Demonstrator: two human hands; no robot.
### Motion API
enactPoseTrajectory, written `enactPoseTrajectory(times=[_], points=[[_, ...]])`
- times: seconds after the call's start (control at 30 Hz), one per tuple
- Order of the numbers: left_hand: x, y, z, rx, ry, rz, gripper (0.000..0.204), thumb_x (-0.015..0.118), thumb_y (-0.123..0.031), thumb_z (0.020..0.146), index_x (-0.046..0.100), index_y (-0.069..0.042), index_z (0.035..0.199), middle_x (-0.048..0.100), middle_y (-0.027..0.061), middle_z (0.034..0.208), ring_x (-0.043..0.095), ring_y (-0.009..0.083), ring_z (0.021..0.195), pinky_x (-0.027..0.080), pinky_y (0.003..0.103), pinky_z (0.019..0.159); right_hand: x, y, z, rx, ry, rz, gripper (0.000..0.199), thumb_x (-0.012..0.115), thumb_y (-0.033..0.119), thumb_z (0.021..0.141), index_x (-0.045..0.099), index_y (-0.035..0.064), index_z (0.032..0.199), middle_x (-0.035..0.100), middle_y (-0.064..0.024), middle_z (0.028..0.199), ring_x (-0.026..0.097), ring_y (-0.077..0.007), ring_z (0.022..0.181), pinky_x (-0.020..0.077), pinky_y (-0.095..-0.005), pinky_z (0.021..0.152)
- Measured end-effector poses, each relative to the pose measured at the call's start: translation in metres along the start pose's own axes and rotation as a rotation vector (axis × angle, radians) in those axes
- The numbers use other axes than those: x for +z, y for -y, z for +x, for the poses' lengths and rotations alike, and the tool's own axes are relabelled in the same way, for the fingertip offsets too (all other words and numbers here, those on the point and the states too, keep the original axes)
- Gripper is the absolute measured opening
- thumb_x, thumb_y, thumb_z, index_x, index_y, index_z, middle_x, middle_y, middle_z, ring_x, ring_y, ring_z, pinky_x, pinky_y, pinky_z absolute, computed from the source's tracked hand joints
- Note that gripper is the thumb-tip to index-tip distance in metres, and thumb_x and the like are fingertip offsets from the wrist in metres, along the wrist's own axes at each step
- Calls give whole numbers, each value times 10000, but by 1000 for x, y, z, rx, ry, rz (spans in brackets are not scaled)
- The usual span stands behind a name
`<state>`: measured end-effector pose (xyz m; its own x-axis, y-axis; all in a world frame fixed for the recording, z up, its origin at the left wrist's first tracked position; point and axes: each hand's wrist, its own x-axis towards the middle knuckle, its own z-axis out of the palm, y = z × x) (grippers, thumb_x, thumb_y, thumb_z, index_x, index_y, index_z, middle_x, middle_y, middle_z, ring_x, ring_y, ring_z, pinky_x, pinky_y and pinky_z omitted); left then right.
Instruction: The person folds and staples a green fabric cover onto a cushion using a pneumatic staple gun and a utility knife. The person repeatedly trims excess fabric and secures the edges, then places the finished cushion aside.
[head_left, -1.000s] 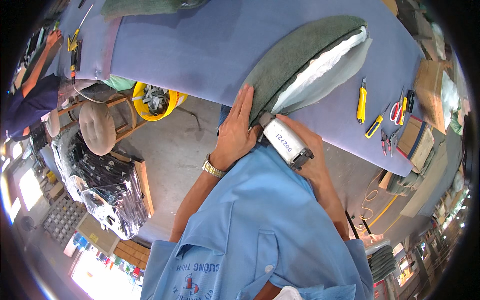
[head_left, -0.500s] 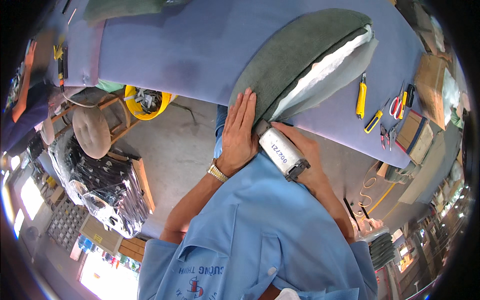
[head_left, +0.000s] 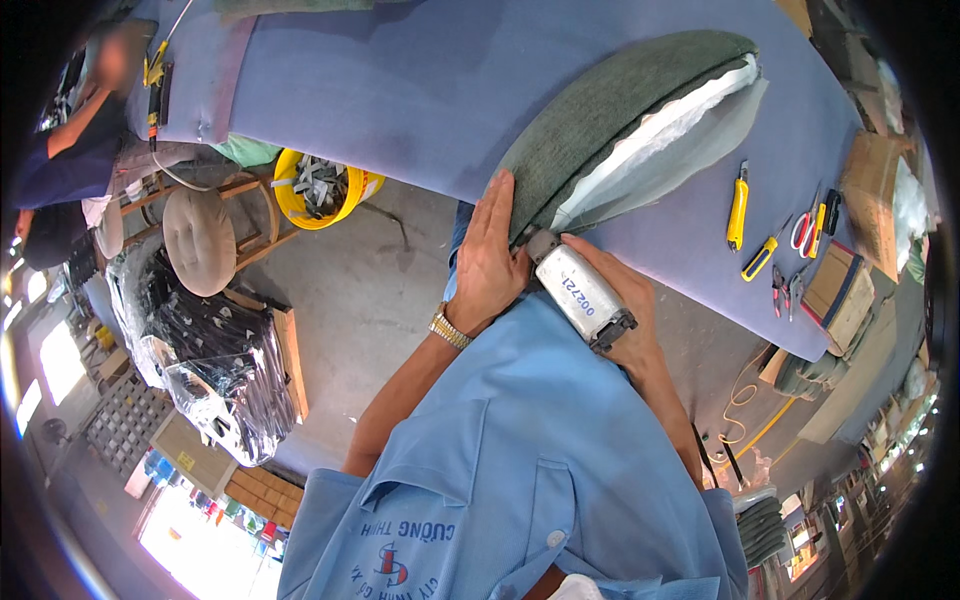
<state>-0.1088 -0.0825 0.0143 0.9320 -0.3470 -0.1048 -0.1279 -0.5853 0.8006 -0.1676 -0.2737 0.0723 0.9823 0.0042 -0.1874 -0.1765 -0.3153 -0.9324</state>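
Note:
A dark green upholstered cushion point(head_left: 610, 110) lies on the table, its near end at the table's edge in front of me. Along its right side the cover hangs loose, and white padding point(head_left: 650, 145) and a thin pale lining point(head_left: 690, 150) show. My left hand point(head_left: 490, 258) rests flat against the cushion's near end, fingers stretched out together. In my right hand point(head_left: 625, 295) is a silver staple gun point(head_left: 582, 292); its dark nose touches or almost touches the cushion's near corner. Most of my right fingers are hidden behind the tool.
On the blue-covered table point(head_left: 380, 100) lie a yellow cutter knife point(head_left: 738, 207), a screwdriver point(head_left: 762, 257), scissors point(head_left: 803, 232) and pliers point(head_left: 779, 290). A yellow bucket point(head_left: 290, 205) of metal pieces and a round beige cushion point(head_left: 198, 243) stand left. Another person point(head_left: 75, 150) is at far left.
The whole view has shifted slightly, with the scene now a little further right. My left hand stays on the cushion and my right hand keeps the staple gun at its near corner.

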Motion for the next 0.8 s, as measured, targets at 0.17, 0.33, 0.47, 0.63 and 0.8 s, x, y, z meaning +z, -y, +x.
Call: enactPoseTrajectory(times=[0.17, 0.33, 0.47, 0.63, 0.8], points=[[3, 2, -1, 33, -3, 12, 934, 690, 113, 741, 307, 54, 1591, 410, 270, 1603, 396, 428, 1495, 342, 498, 1237, -2, -3, 3, 21, 28, 11, 617, 772, 140, 809, 647, 48, 1405, 723, -205, 1261, 728, -323, 1130, 553, -375, 972], [3, 3, -1, 38, -10, 10, 950, 691, 114, 727, 301, 58, 1592, 406, 269, 1606, 399, 429, 1495, 344, 494, 1239, -7, 2, 6, 135, 94, 43, 613, 775, 151, 809, 652, 63, 1403, 724, -200, 1267, 725, -320, 1146, 549, -371, 989], [-1, 0, 2, 12, 22, 16, 964, 699, 108, 726, 290, 58, 1597, 403, 266, 1610, 404, 426, 1493, 346, 492, 1239, -8, -3, 8, 142, 118, 6, 622, 782, 171, 801, 653, 65, 1401, 726, -189, 1264, 724, -313, 1146, 546, -369, 995], [1, -1, 3, 23, -3, 8, 947, 636, 133, 696, 312, 77, 1584, 420, 280, 1594, 410, 433, 1487, 350, 494, 1236, -13, 7, 19, 175, 182, 18, 641, 798, 195, 786, 647, 71, 1397, 714, -183, 1288, 704, -319, 1189, 539, -380, 1016], [9, 2, 2, 47, -76, -31, 955, 589, 131, 655, 331, 91, 1573, 440, 287, 1577, 428, 438, 1470, 349, 503, 1234, -12, 19, 21, 278, 216, 52, 668, 800, 191, 778, 627, 79, 1414, 698, -188, 1308, 686, -338, 1216, 529, -392, 1030]])
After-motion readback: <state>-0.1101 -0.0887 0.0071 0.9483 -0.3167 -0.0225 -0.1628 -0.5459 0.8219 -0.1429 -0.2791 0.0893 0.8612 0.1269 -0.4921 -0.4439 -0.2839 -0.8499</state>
